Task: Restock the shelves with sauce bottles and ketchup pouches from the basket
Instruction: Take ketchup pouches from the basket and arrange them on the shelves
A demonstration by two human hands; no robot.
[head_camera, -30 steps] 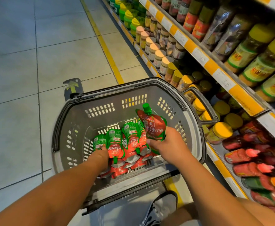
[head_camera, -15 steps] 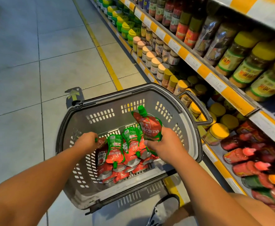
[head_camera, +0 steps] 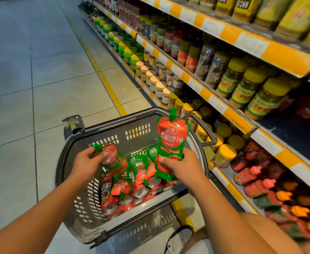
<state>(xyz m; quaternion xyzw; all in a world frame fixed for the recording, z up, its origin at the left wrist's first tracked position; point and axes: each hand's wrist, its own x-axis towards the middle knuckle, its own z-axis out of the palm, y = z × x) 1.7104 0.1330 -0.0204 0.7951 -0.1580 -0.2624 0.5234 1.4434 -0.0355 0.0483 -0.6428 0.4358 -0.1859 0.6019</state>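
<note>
A grey plastic basket (head_camera: 132, 123) stands on the floor by the shelves, with several red-and-green ketchup pouches (head_camera: 130, 182) piled inside. My right hand (head_camera: 183, 165) grips one pouch (head_camera: 172, 138) by its lower part and holds it upright above the basket's right side, green cap on top. My left hand (head_camera: 85, 163) holds a second pouch (head_camera: 110, 154) near its green cap, just above the pile at the basket's left. The bottom shelf (head_camera: 229, 173) at right carries lying red sauce bottles (head_camera: 247, 176).
Shelves with orange price strips (head_camera: 201, 88) run along the right, filled with jars with yellow lids (head_camera: 225, 153) and bottles. Tiled floor (head_camera: 40, 98) with a yellow line lies to the left. A shoe (head_camera: 178, 239) shows below the basket, next to my knee.
My left hand pulled a pouch out of the pile and lifted it. My right hand raised its pouch higher and turned it upright. The view tilted up toward the shelves.
</note>
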